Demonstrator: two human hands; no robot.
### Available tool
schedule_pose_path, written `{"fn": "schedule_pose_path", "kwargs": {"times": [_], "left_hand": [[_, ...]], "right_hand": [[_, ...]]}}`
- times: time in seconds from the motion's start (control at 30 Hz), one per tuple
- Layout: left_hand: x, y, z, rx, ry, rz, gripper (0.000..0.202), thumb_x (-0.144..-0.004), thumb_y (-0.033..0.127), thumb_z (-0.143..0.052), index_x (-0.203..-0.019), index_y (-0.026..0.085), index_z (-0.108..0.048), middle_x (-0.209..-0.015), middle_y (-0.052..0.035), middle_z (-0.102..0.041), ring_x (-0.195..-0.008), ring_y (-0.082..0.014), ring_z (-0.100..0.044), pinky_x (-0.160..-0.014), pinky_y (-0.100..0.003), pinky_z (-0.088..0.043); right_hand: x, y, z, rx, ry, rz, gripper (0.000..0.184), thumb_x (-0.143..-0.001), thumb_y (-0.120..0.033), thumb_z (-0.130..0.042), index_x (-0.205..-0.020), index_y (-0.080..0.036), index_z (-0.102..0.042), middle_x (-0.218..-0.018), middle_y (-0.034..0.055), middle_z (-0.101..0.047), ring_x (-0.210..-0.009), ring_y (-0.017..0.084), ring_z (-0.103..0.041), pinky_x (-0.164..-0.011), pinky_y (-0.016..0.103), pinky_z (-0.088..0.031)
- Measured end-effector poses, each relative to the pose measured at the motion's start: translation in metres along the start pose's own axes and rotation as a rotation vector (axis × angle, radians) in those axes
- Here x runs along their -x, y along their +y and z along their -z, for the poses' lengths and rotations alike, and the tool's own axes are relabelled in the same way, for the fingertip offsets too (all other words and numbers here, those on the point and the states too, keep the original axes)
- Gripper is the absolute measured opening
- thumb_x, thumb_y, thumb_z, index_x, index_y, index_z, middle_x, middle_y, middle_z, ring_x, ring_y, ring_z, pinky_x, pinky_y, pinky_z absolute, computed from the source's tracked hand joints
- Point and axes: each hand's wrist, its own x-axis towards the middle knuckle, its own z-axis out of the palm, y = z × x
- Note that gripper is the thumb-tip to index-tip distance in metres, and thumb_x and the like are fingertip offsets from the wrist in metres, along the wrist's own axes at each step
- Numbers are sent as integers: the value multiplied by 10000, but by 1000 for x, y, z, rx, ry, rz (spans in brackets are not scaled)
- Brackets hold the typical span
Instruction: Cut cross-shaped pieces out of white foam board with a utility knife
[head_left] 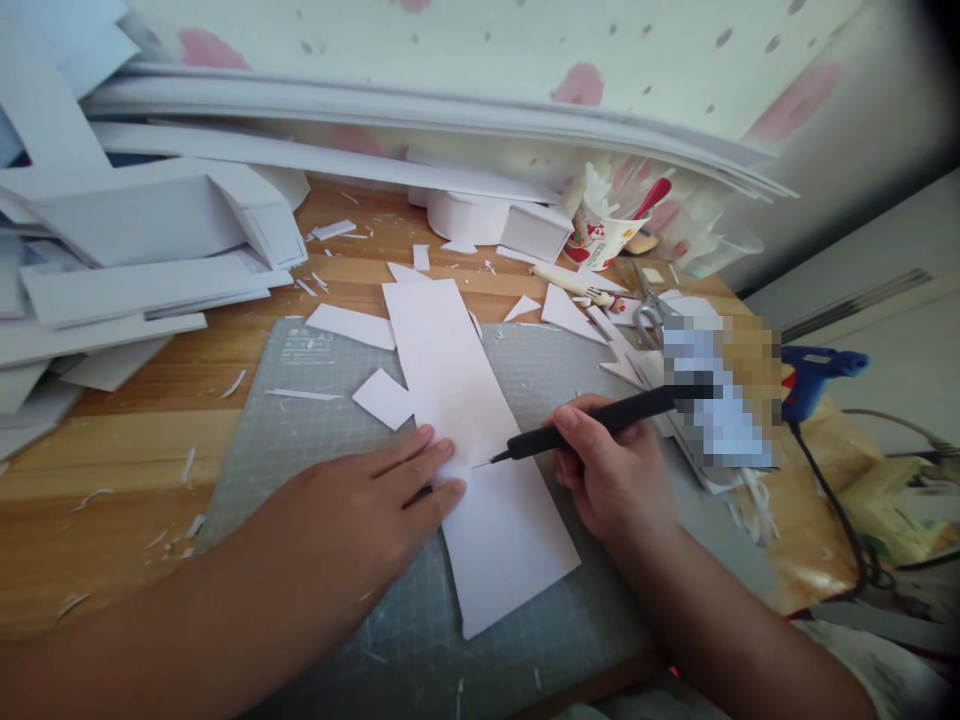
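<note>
The long white card [517,545] lies in the middle of the frame, flat on the grey mat [405,645]. Its long side runs from the upper middle down to the lower right of the middle. It sits between the two hands: to the right of the left hand [397,480] and to the left of the right hand [619,480]. The left hand is flat and open, with its fingertips on the card's left edge. The right hand grips a black pen [637,408], whose thin tip points left across the card and stops near the left fingers. I cannot tell if the tip touches. Those fingers look like the closest thing in the pen's way

A small white scrap [385,398] is by the card's left edge, above the left hand. More white pieces [142,225] fill the upper left of the worktop [172,400]. In the upper right are a paper cup [600,238] of sticks and some scissors [651,310]; a blue glue gun [817,380] lies at the far right, past a blurry patch
</note>
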Motion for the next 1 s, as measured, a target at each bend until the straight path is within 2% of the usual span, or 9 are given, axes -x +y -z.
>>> {"fn": "schedule_pose_path", "kwargs": {"times": [0.23,0.53,0.7,0.9,1.0], "left_hand": [[-2,-1,0,25,-42,13,496,-855,7,-426,-1244,185,-676,-1382,-138,-631,-1256,-315,-613,-933,-426,-588],[2,-2,-2,56,-2,21,462,-889,22,-439,-1241,209,-673,-1383,-103,-641,-1272,-265,-606,-989,-380,-554],[2,-2,-2,45,4,9,473,-886,9,-425,-1244,196,-671,-1375,-113,-645,-1256,-281,-618,-962,-397,-569],[-1,-2,-1,20,25,-26,532,-793,-32,-422,-1212,155,-693,-1329,-157,-666,-1196,-323,-656,-881,-431,-619],[-3,-2,0,5,33,-34,583,-754,-62,-383,-1180,160,-713,-1299,-152,-683,-1167,-316,-672,-840,-428,-634]], "right_hand": [[0,2,1,58,-18,0,311,-682,-412,-835,-607,-190,-631,-392,-70,-475,-336,77,-374,-323,214,-242],[-1,4,3,27,-37,11,300,-686,-388,-836,-608,-184,-630,-398,-74,-465,-343,72,-375,-332,208,-245],[-2,4,4,58,-35,25,297,-696,-395,-824,-620,-184,-629,-407,-74,-458,-350,74,-371,-333,208,-253],[-3,5,8,108,-10,46,308,-706,-414,-830,-639,-180,-641,-431,-69,-470,-365,79,-385,-335,205,-270],[-4,5,11,135,-9,67,306,-717,-413,-822,-639,-176,-644,-427,-69,-464,-364,77,-376,-340,203,-267]]}}
